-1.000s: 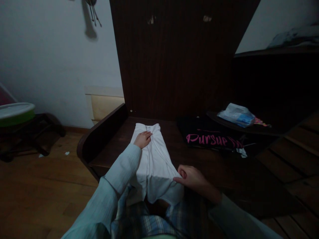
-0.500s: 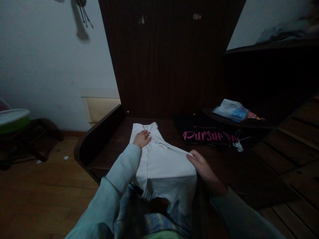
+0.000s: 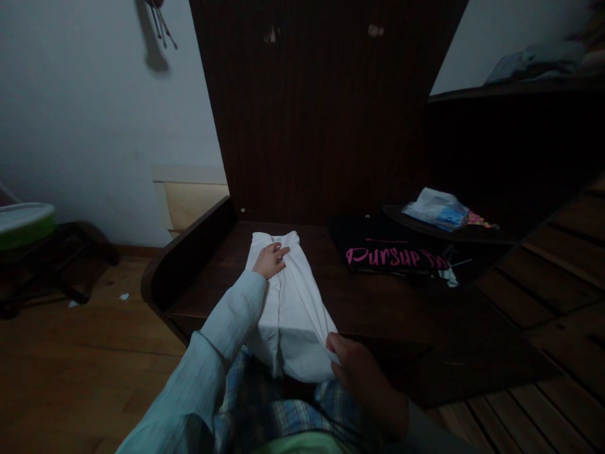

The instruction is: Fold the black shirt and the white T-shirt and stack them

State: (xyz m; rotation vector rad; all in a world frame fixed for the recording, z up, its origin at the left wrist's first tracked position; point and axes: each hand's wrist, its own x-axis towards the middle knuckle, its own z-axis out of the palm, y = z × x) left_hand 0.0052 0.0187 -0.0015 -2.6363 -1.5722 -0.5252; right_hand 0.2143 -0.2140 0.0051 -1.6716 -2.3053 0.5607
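A white garment [image 3: 300, 302] lies lengthwise on the dark wooden surface, and its near end hangs over the front edge towards my lap. I cannot tell which kind of garment it is. My left hand [image 3: 271, 260] rests on its far part with the fingers spread, pressing on the cloth without gripping it. At the near right corner, my right hand [image 3: 357, 366] pinches the garment's edge between thumb and fingers. Creases run along the right side from this grip towards the far end. The right fingers are partly in shadow and slightly blurred.
A black folded cloth with pink lettering [image 3: 397, 255] lies at the right. Above it, a curved shelf [image 3: 491, 237] carries a plastic packet [image 3: 437, 209]. A raised side panel [image 3: 184, 252] bounds the surface on the left. A stool [image 3: 61, 265] stands farther left.
My right hand has moved left and towards me, bringing the garment's right side inwards, so the garment looks narrower. My left hand has stayed in nearly the same place.
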